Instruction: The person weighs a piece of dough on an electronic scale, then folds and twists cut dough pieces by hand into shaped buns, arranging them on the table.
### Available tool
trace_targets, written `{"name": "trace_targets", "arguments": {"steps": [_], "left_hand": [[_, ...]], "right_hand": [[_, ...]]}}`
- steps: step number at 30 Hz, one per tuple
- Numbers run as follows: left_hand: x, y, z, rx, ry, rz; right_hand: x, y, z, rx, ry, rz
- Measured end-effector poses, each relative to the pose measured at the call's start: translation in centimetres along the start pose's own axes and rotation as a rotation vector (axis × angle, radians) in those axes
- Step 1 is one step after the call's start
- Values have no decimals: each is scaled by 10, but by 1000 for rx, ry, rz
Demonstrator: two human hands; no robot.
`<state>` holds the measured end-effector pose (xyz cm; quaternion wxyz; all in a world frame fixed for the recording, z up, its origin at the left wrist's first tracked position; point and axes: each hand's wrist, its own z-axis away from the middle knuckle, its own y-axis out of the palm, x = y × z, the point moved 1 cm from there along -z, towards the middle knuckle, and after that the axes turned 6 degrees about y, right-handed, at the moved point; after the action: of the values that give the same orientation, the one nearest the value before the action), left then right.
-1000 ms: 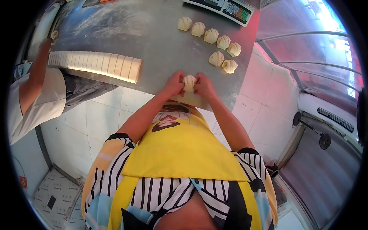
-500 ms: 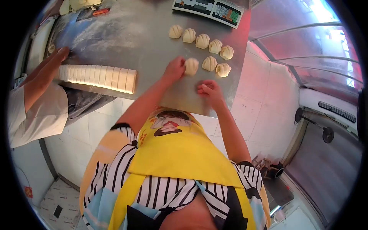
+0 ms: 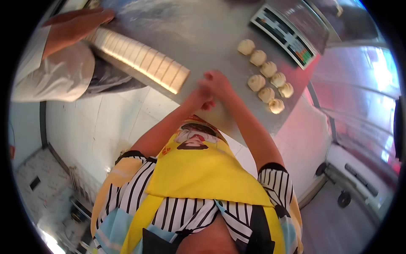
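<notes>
My left hand and my right hand cross over the table's near edge, right above left. Both are slightly blurred; their fingers look loosely apart, and no dough shows in them. Right of them, a shaped dough roll sits at the near end of a short row, beside a longer row of similar rolls. A long strip of dough cut into narrow slices lies to the left of my hands.
Beyond the rolls stands a digital scale on the metal table. At the left, another person's arm reaches over the table by the far end of the dough strip. Clear plastic sheeting hangs at the right.
The roll from between my hands was carried by my left hand and now rests in the short row. My hands have come together, empty. The view has turned, shifting the table's contents.
</notes>
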<state>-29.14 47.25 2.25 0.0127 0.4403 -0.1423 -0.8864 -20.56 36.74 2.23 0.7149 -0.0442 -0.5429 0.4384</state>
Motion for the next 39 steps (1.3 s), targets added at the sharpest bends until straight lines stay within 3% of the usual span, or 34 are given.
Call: {"name": "trace_targets", "arguments": {"steps": [2,6,9,11,15,18,21,24,27,30,33,36,39], "left_hand": [[34,-17,8,-77,-111,204],[53,-26,18,-83,20,526],[47,-25,10,-61,213,799],[30,-24,13,-120,408,1017],[6,-29,16,13,394,679],[-8,-9,11,160,369,394],[-17,18,9,56,164,478],[-11,27,-7,39,103,363],[-23,26,-1,319,-170,499],[-24,27,-3,405,-330,546],[-37,44,9,326,-81,-1],[-15,56,-9,35,735,-1114],[-19,56,-11,26,769,-982]], "right_hand": [[28,29,-40,-63,-109,222],[54,68,-58,-130,-382,417],[68,40,-31,223,9,-44],[35,26,-16,109,79,-257],[2,-19,38,-120,186,-817],[-19,-38,64,-147,254,-872],[-37,-38,83,-284,247,-556],[-22,-46,111,-454,-167,-113],[-20,-64,134,-314,-258,149],[-15,-84,142,-438,-560,376],[-24,-68,158,-413,-183,40],[-75,-32,146,58,542,-1391],[-53,-33,157,54,447,-1619]]}}
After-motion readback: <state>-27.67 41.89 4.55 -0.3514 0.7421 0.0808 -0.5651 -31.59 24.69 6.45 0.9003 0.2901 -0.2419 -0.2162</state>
